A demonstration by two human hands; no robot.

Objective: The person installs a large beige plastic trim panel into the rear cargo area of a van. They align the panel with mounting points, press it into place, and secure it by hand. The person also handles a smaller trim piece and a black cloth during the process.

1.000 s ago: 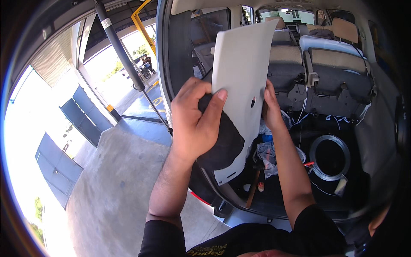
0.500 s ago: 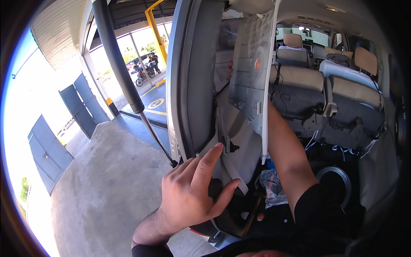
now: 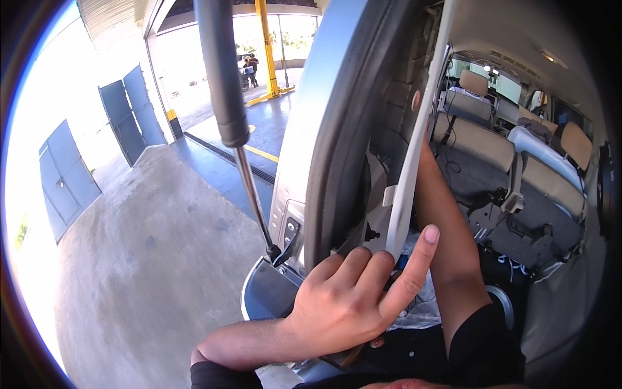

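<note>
A light grey interior trim panel (image 3: 414, 152), seen nearly edge-on, stands away from the rear pillar of an open vehicle. My left hand (image 3: 346, 301) is at its lower end, with the index finger stretched out and the other fingers curled round the edge; their tips and the thumb are hidden. My right forearm (image 3: 447, 214) reaches up behind the panel, which hides that hand. Between panel and pillar runs a dark gap. A black rubber seal (image 3: 330, 162) lines the door opening beside it.
A gas strut (image 3: 223, 78) slopes down left of the pillar to a bracket. Folded rear seats (image 3: 483, 142) with hanging cables lie to the right. Clear plastic wrap (image 3: 424, 298) is below the panel. Outside are a concrete floor (image 3: 149, 259), blue metal doors (image 3: 123, 113), a yellow post (image 3: 267, 48) and distant people.
The view has shifted. My left hand has moved right to the panel's lower end and its fingers have curled. The panel has turned more edge-on, and the right fingertips behind it no longer show.
</note>
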